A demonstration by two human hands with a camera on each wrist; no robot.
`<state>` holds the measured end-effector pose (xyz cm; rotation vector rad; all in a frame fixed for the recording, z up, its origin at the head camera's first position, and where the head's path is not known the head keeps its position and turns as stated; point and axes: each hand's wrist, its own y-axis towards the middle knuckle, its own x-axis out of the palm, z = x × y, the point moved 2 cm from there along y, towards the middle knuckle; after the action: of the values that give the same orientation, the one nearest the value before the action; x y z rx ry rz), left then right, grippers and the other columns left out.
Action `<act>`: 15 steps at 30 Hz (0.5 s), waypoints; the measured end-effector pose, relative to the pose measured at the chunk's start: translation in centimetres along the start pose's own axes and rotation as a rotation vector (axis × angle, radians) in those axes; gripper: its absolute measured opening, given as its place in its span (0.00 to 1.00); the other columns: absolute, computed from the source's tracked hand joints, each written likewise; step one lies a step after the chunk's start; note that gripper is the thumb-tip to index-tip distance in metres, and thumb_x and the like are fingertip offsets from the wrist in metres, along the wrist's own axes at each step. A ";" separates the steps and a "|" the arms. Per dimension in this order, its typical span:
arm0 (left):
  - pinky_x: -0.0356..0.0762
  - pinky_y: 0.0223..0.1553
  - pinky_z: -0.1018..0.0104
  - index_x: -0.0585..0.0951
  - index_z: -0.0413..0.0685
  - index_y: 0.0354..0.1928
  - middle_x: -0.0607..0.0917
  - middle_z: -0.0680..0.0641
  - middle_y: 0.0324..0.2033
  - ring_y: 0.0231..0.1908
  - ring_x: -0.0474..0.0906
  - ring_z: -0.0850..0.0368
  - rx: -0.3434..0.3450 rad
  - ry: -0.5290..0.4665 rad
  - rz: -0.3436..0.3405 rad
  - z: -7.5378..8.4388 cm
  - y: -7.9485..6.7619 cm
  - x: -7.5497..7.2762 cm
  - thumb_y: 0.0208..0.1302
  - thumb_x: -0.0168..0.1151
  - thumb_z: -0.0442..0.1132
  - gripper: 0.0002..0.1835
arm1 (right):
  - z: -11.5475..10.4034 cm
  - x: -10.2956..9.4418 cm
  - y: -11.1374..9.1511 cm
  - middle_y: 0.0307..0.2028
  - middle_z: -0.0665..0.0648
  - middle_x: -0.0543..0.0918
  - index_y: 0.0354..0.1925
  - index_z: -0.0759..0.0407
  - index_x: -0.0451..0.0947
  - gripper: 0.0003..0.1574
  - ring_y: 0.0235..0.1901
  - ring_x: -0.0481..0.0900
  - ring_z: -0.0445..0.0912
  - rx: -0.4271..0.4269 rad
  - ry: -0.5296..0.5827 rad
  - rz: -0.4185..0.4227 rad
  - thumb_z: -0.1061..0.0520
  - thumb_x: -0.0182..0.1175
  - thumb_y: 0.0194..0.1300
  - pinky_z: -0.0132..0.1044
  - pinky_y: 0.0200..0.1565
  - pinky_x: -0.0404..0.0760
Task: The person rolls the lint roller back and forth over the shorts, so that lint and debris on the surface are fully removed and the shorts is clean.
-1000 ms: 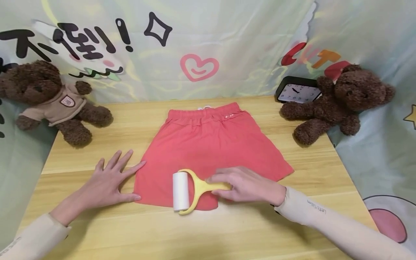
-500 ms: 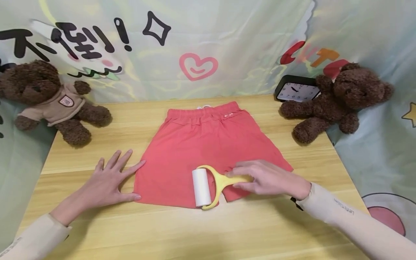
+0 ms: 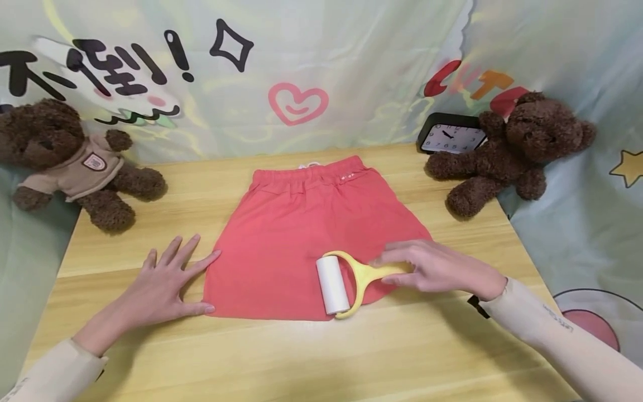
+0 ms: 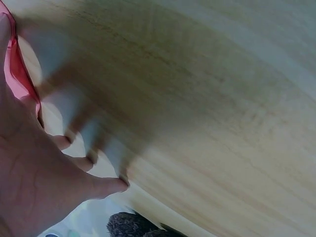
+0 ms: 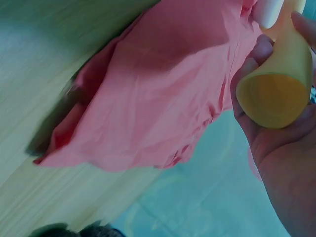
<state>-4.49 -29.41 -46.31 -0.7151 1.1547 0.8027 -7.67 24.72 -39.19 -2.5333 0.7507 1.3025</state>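
Observation:
A pair of red shorts (image 3: 281,251) lies flat on the wooden table, waistband toward the back. My right hand (image 3: 432,267) grips the yellow handle of a lint roller (image 3: 363,279), whose white cylinder rests on the lower middle of the shorts. Seen in the right wrist view, the roller's handle (image 5: 276,94) sits in the palm with its hollow end toward the camera. My left hand (image 3: 161,287) lies spread on the table, thumb and index fingertips touching the left edge of the shorts. In the left wrist view the fingers of that hand (image 4: 44,173) are spread apart.
A brown teddy bear in a beige shirt (image 3: 75,162) sits at the back left. Another brown bear (image 3: 512,151) leans at the back right against a black-framed clock (image 3: 449,134). A printed curtain (image 3: 372,72) hangs behind the table (image 3: 281,363).
My right hand has moved to the right, drawing the lint roller from the left leg of the shorts to the middle. The left hand holds its place; the whole view has shifted slightly.

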 end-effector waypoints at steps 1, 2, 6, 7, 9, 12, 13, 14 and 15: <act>0.47 0.61 0.08 0.63 0.69 0.87 0.52 0.34 0.85 0.79 0.49 0.20 0.001 -0.002 0.001 0.0 0.0 0.0 0.55 0.74 0.79 0.60 | 0.1 -0.1 -0.2 0.50 0.44 0.87 0.59 0.50 0.89 0.20 0.40 0.81 0.37 -0.010 0.004 0.004 0.59 0.77 0.70 0.35 0.40 0.83; 0.47 0.61 0.08 0.62 0.69 0.87 0.52 0.34 0.85 0.79 0.49 0.19 0.003 -0.002 0.000 0.0 0.1 0.0 0.55 0.74 0.79 0.61 | 0.2 -0.2 -0.4 0.51 0.44 0.88 0.59 0.50 0.88 0.21 0.41 0.82 0.37 -0.016 0.004 0.005 0.60 0.77 0.69 0.36 0.41 0.83; 0.47 0.61 0.07 0.62 0.69 0.87 0.52 0.33 0.85 0.79 0.50 0.18 0.001 -0.002 -0.005 0.1 0.1 -0.2 0.55 0.74 0.79 0.61 | 0.5 -0.7 -1.1 0.54 0.46 0.88 0.60 0.51 0.89 0.22 0.46 0.85 0.39 0.001 -0.002 0.005 0.60 0.77 0.70 0.38 0.44 0.85; 0.47 0.61 0.07 0.62 0.69 0.87 0.52 0.33 0.85 0.78 0.50 0.18 -0.001 -0.001 -0.008 0.1 0.1 -0.2 0.55 0.74 0.78 0.61 | 0.6 -0.8 -1.3 0.55 0.46 0.88 0.60 0.50 0.89 0.21 0.48 0.85 0.39 0.011 -0.005 0.002 0.59 0.76 0.70 0.39 0.45 0.86; 0.47 0.60 0.07 0.61 0.69 0.87 0.51 0.33 0.85 0.78 0.50 0.17 -0.003 -0.002 -0.014 0.1 0.1 -0.2 0.55 0.74 0.78 0.61 | 0.8 -1.1 -1.8 0.56 0.46 0.88 0.60 0.50 0.89 0.21 0.49 0.86 0.40 0.031 -0.011 0.000 0.58 0.76 0.71 0.41 0.46 0.86; 0.46 0.61 0.07 0.61 0.70 0.88 0.50 0.33 0.85 0.79 0.49 0.17 -0.006 -0.006 -0.024 0.1 0.1 -0.1 0.56 0.74 0.78 0.61 | 1.0 -1.4 -2.6 0.56 0.45 0.88 0.60 0.48 0.89 0.21 0.50 0.86 0.40 0.051 -0.016 0.008 0.58 0.76 0.71 0.42 0.48 0.87; 0.46 0.61 0.07 0.61 0.70 0.88 0.50 0.33 0.85 0.79 0.49 0.18 -0.005 -0.005 -0.023 0.1 0.1 -0.1 0.56 0.74 0.78 0.60 | 1.1 -1.5 -2.9 0.55 0.44 0.88 0.59 0.48 0.89 0.21 0.49 0.86 0.40 0.058 -0.013 0.010 0.59 0.77 0.70 0.43 0.48 0.87; 0.47 0.61 0.07 0.61 0.70 0.88 0.50 0.33 0.85 0.79 0.49 0.18 -0.003 -0.004 -0.020 0.1 0.1 -0.1 0.56 0.74 0.78 0.60 | 1.1 -1.6 -3.2 0.55 0.44 0.88 0.59 0.48 0.89 0.22 0.49 0.86 0.40 0.067 -0.016 0.013 0.59 0.77 0.69 0.42 0.49 0.86; 0.47 0.61 0.07 0.60 0.70 0.88 0.50 0.33 0.85 0.79 0.49 0.18 -0.002 -0.002 -0.017 0.1 0.0 -0.1 0.56 0.74 0.78 0.61 | 1.2 -1.7 -3.5 0.55 0.44 0.88 0.59 0.47 0.89 0.22 0.49 0.86 0.40 0.079 -0.016 0.016 0.60 0.78 0.69 0.42 0.49 0.86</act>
<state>-4.49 -29.32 -46.24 -0.7242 1.1449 0.7901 -7.49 28.78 -38.77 -2.4575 0.8046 1.2704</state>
